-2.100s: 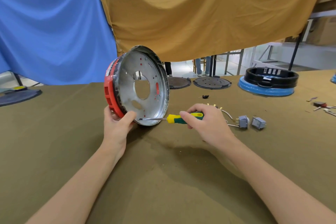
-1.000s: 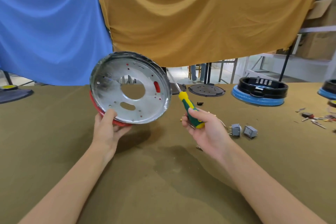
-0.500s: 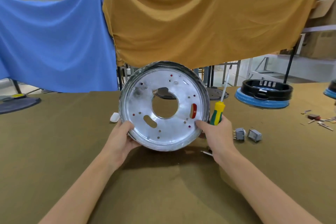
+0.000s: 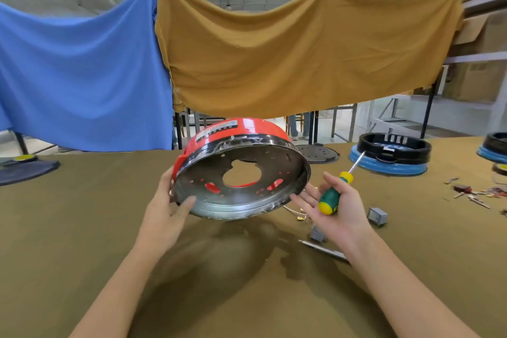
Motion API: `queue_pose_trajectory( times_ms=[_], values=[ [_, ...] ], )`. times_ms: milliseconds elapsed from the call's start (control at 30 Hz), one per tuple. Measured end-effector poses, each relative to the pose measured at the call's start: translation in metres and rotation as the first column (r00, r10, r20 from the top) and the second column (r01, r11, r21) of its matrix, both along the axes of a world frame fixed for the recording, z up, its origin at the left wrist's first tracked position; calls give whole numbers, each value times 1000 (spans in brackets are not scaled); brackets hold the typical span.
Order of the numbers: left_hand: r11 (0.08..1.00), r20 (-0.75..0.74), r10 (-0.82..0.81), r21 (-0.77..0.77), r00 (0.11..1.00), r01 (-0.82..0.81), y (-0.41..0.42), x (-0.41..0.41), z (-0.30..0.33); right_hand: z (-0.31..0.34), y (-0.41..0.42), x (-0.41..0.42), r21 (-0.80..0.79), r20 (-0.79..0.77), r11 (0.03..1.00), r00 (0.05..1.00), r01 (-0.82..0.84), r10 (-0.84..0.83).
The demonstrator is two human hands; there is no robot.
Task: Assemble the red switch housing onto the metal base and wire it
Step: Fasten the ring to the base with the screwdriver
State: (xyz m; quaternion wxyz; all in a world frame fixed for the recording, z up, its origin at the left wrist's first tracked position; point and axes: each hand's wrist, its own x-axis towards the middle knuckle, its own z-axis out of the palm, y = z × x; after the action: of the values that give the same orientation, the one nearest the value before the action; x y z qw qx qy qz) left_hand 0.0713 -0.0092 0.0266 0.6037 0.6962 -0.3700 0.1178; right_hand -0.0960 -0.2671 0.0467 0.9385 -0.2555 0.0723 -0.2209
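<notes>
Red plastic and bare metal are joined in one round piece held above the surface (image 4: 82, 228): the red switch housing (image 4: 241, 129) sits on the far, upper side, and the metal base (image 4: 241, 195) tilts its hollow underside toward the camera, showing a large centre hole and small holes with red behind them. The left hand (image 4: 164, 211) grips the left rim of the base, thumb curled over the near edge and fingers behind. Just right of the base, the right hand (image 4: 334, 208) lies palm up with fingers spread; its fingertips are close to the right rim, and whether they touch it cannot be told. Its thumb and palm hold the green and yellow handle of a screwdriver (image 4: 334, 192), whose shaft points up and away to the right. Below this hand, on the surface, lie a small grey switch (image 4: 317, 234) and a thin metal rod (image 4: 321, 248); another grey switch (image 4: 377, 216) lies just to its right, and thin wires with brass terminals (image 4: 299, 214) lie between hand and base. Beyond the right hand sits a black and blue round unit (image 4: 389, 156). Blue cloth (image 4: 82, 77) and mustard cloth (image 4: 301, 57) hang behind.
</notes>
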Motion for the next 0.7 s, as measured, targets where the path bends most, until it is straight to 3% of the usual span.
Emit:
queue_pose_trajectory(
  times_ms=[67, 133, 200, 233, 333, 433, 500, 600, 700],
  values=[
    [953, -94, -297, 35, 950, 301, 6, 4, -2, 0, -3, -2, -154, -31, 988, 999, 19, -24],
    [808, -315, -589, -253, 744, 533, 14, 9, 3, 0, -4, -2, -268, -41, 961, 996, 65, -79],
    [647, -428, -758, -588, 492, 486, 19, 11, 8, 1, -3, -4, -284, -44, 955, 994, 85, -102],
    [659, -468, -743, -635, 479, 403, 20, 11, 10, 1, -2, -4, -293, -52, 953, 994, 73, -92],
    [869, -548, -476, -412, 688, 273, 8, 2, 8, 1, -1, -5, -371, -121, 928, 991, 17, -66],
    [901, -473, -429, -282, 770, 329, -4, -10, 6, -2, 2, -2, -487, -207, 873, 976, -41, -69],
    [921, -443, -390, -205, 807, 332, -4, -9, 4, -4, 1, 0, -498, -178, 867, 974, 31, -137],
    [950, -463, -302, -217, 834, 223, -4, -6, 1, -6, 0, 3, -493, -96, 860, 974, 135, -208],
    [963, -462, -251, -209, 851, 171, -4, -7, 2, -11, 0, 7, -540, -98, 832, 972, 127, -212]
  ],
)
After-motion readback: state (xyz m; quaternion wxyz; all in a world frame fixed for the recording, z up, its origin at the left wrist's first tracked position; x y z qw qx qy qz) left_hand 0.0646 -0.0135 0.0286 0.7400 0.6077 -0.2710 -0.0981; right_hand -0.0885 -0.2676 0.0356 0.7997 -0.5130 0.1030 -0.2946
